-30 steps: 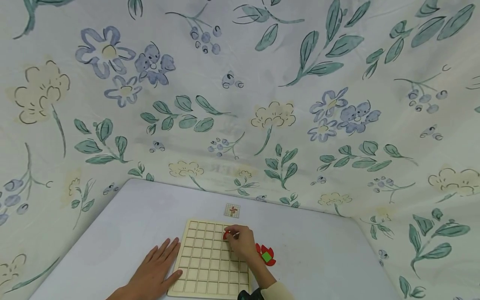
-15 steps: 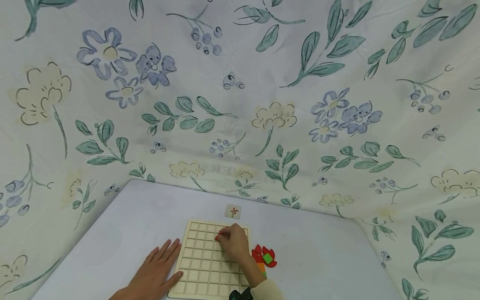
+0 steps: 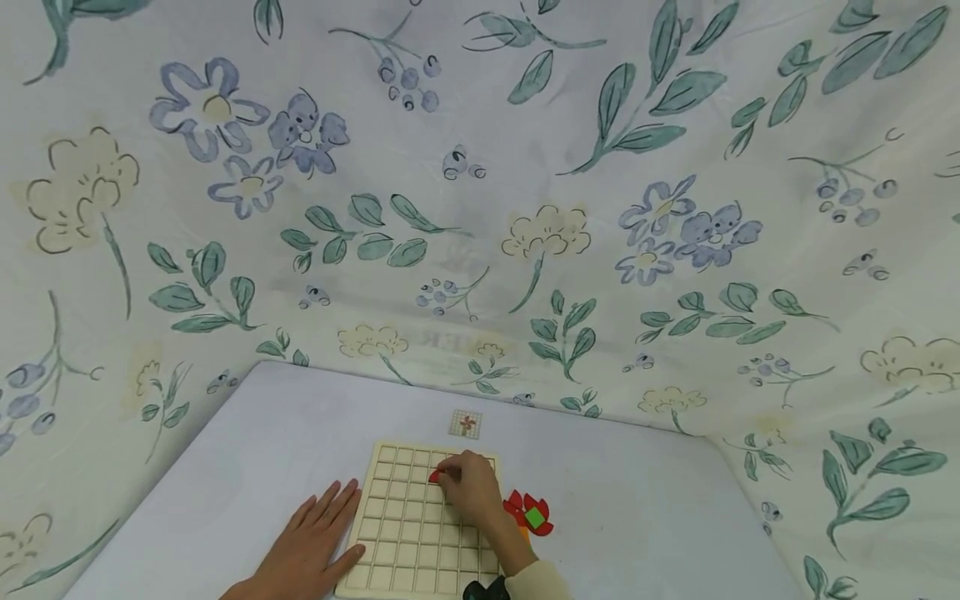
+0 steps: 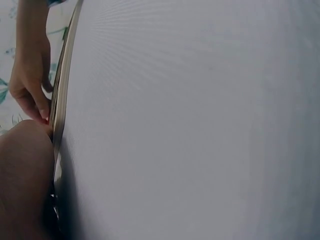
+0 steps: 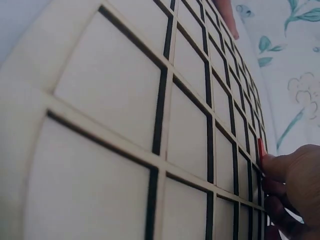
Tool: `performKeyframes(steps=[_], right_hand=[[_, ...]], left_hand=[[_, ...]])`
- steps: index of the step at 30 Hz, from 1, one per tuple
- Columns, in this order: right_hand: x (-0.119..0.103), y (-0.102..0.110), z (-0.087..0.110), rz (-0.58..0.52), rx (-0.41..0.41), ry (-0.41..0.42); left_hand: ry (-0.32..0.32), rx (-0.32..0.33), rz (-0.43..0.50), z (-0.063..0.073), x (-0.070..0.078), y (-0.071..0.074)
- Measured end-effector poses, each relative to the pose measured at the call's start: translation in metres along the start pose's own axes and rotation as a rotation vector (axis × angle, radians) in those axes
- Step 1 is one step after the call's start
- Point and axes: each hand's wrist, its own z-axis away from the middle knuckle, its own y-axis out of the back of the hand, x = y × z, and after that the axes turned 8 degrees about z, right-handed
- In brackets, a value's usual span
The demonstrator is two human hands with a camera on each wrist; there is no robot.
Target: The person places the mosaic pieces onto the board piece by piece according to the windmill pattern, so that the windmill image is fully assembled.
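A pale wooden board (image 3: 397, 527), divided by thin ridges into square cells, lies on the white table. Over its far part, my right hand (image 3: 468, 492) pinches a small red piece (image 3: 434, 476) between thumb and fingers. The right wrist view shows this red piece (image 5: 260, 150) at the ridges of a far cell; whether it is seated in the cell I cannot tell. My left hand (image 3: 309, 537) lies palm down at the board's left edge, fingers spread, the thumb reaching the edge. In the left wrist view, part of that hand hides the board.
Right of the board lie several loose red pieces (image 3: 513, 502), a green square (image 3: 534, 517) and an orange piece (image 3: 524, 531), partly behind the right forearm. A small card (image 3: 466, 423) with a pinwheel-like picture lies beyond the board. Flower-printed cloth (image 3: 465, 250) hangs behind the table.
The right hand has moved left over the board with the red piece, then stayed at about the same cell for the last half second. The left hand has kept its place.
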Motion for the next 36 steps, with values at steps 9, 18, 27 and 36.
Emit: performKeyframes(steps=[9, 18, 27, 36], right_hand=[[0.005, -0.003, 0.003, 0.02, 0.007, 0.096], [0.006, 0.016, 0.01, 0.038, -0.014, 0.118], [0.03, 0.048, 0.027, 0.101, -0.036, 0.033], [0.064, 0.068, 0.044, 0.24, -0.061, -0.067]], left_hand=[[0.019, -0.012, -0.009, 0.001, -0.001, -0.001], [-0.058, 0.058, -0.07, 0.005, -0.008, -0.009], [-0.02, 0.008, -0.016, 0.002, -0.004, -0.003], [-0.01, -0.003, 0.002, 0.0, -0.001, -0.001]])
